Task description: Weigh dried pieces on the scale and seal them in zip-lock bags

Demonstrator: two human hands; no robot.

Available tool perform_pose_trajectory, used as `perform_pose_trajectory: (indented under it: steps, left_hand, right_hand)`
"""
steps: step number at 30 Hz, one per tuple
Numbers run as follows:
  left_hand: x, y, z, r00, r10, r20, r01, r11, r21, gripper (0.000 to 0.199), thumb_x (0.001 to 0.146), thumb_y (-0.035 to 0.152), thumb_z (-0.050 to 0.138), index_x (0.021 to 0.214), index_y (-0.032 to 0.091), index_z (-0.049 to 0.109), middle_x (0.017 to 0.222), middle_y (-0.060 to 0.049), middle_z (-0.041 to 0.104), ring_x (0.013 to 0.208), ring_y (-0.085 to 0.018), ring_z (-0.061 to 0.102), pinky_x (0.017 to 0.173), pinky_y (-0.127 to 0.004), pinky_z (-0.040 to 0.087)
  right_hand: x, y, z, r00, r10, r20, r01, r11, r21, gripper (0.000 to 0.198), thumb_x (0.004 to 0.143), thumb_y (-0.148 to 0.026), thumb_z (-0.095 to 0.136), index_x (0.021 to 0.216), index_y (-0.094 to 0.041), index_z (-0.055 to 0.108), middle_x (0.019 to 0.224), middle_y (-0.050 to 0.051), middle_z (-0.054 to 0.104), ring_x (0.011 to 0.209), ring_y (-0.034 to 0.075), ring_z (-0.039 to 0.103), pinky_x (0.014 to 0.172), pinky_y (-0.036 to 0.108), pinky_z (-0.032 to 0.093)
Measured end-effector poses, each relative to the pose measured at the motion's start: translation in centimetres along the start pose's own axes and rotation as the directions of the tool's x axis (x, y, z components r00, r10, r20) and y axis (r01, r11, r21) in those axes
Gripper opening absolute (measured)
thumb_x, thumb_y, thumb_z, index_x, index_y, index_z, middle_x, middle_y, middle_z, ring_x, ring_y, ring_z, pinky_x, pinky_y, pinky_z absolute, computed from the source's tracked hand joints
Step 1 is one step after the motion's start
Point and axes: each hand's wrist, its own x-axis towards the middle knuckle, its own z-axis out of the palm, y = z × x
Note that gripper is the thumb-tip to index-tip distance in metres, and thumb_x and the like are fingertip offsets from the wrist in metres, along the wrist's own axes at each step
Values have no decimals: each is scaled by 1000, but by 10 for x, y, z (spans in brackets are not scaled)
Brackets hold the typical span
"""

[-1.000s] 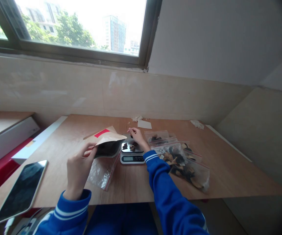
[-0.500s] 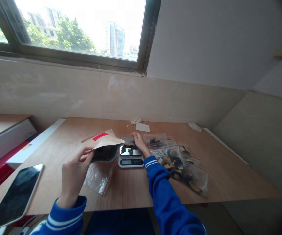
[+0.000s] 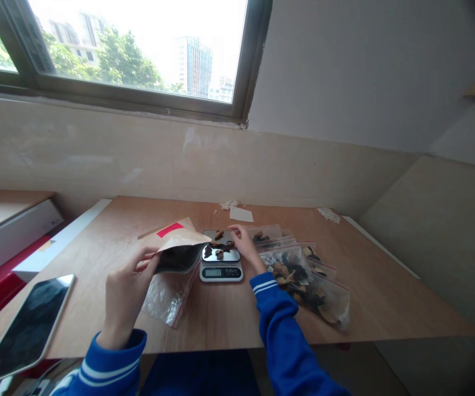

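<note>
My left hand [image 3: 132,280] is closed on the edge of a kraft paper pouch [image 3: 180,240] with a red label. The pouch's mouth gapes toward me and shows a dark inside. To its right stands a small digital scale [image 3: 210,279]. Several dark and brown dried pieces, like dried wood ear fungus [image 3: 220,254], lie on its metal plate. My right hand [image 3: 243,245] is at the plate's right rim, fingers stretched out to the left and no piece visible in them. Another brown dried piece [image 3: 220,234] rests at the back of the plate.
Zip bags of dried pieces [image 3: 303,280] lie piled right of the scale. A clear zip bag [image 3: 165,300] lies under the pouch. A phone [image 3: 27,330] is at the table's left edge. White paper [image 3: 241,214] and crumpled tissue [image 3: 328,214] lie toward the wall.
My right hand has moved slightly right, away from the middle of the plate. A brown piece now shows at the back of the plate. My left hand holds the pouch as before.
</note>
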Motion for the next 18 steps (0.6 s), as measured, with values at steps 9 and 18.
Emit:
perform_pose_trajectory:
  steps: [9,18]
  left_hand:
    - [-3,4,5,1000,22,8,-22,1000,-20,19,84,43,58,87,28,69,73,6,74,74,-17,74,57,-19,50]
    - [-19,1,6,1000,15,-4,-15,997,-79,16,80,39,61,87,28,70,73,6,75,71,-18,74,57,-19,53]
  right_hand:
    - [-104,-126,27,843,-519,143,526,851,-13,27,89,-11,42,103,-20,62,96,7,65,92,18,61,85,31,50]
    - [-78,-135,105,872,-150,466,306,910,-281,31,78,-5,48,100,-13,68,96,13,71,86,24,67,80,34,54]
